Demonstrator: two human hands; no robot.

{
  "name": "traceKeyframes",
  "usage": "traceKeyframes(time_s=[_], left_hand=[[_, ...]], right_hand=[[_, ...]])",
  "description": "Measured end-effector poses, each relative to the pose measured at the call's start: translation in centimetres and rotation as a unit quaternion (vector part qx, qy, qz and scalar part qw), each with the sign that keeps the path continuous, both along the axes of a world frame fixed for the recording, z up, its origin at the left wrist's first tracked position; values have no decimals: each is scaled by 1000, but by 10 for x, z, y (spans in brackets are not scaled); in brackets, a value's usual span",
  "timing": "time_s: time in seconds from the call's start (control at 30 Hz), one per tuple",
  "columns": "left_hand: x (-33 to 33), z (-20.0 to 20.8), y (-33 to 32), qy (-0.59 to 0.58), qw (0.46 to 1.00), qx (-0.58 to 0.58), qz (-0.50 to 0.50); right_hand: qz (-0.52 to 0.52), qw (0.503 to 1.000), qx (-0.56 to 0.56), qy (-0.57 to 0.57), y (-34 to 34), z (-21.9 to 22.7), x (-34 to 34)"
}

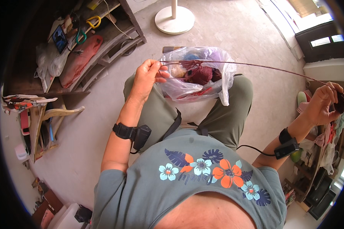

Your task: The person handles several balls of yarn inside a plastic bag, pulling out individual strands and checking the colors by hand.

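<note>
A dark maroon yarn strand runs taut across the view between my two hands. My left hand pinches it between thumb and forefinger, at the left rim of a clear plastic bag. Loose loops of the same yarn hang from that hand toward the bag. Far out to the right, my right hand is closed on a small dark maroon yarn ball, with the strand leading to it. Between my knees the open bag holds a bigger maroon yarn ball, a cream ball and blue and purple ones, partly covered by plastic.
At the upper left, a wooden shelf carries scissors, a phone and a red plastic bag. A small wooden stool stands below it. A round white stand base rests on the floor ahead. Cluttered shelving lines the right side.
</note>
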State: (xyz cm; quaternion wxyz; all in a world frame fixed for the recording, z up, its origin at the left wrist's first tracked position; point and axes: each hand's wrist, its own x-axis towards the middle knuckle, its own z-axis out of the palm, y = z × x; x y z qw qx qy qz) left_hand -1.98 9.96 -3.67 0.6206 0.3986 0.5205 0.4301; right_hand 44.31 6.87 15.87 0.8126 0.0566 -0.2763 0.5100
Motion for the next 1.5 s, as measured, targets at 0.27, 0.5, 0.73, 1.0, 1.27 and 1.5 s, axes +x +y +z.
traceKeyframes(time_s=[0.27, 0.5, 0.73, 1.0, 1.27, 1.5], left_hand=[[-5, -10, 7, -49, 993, -15, 105], [-11, -26, 9, -106, 982, -35, 155], [4, -40, 7, 105, 987, 38, 120], [25, 48, -8, 113, 978, 170, 35], [58, 90, -20, -303, 903, 108, -285], [48, 76, -26, -92, 957, 101, -255]], right_hand=[[-41, 999, -23, 5, -20, -2, 65], [-38, 997, -56, -21, -29, -2, 98], [-29, 994, -93, -48, -9, 7, 21], [256, 906, -200, -273, 4, -20, -139], [329, 834, -274, -347, 2, -45, -214], [160, 820, -319, -447, 14, -70, -203]])
